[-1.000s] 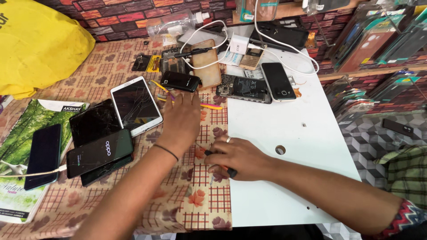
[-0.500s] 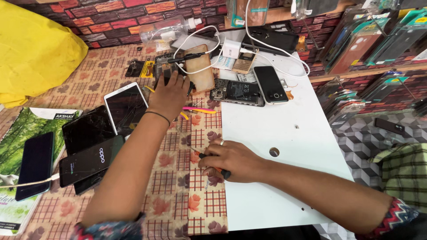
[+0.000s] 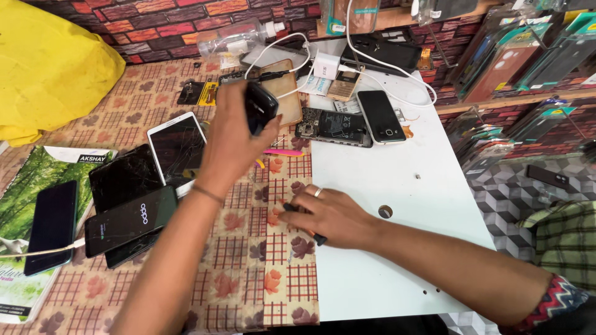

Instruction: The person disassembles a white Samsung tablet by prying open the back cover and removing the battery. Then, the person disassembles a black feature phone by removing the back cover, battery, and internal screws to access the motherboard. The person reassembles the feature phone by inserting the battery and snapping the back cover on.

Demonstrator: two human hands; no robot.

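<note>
My left hand [image 3: 233, 146] is raised above the checked tablecloth [image 3: 261, 273] and grips a small black phone [image 3: 259, 107], lifted off the table and tilted on edge. My right hand [image 3: 323, 214], with a ring on one finger, rests at the edge of the white table top [image 3: 385, 260]. Its fingers are closed around a thin dark tool [image 3: 318, 237], whose ends stick out on both sides of the hand.
A white tablet [image 3: 177, 146], a dark tablet [image 3: 124, 177] and black phones [image 3: 130, 220] lie at the left on a green book [image 3: 31, 180]. An opened phone [image 3: 335, 126], another black phone [image 3: 380, 116], chargers and white cables crowd the back. A yellow bag [image 3: 49, 68] sits far left.
My left hand reached to the back of the table, closed on the small black phone and lifted it up. My right hand stayed in place on the tool.
</note>
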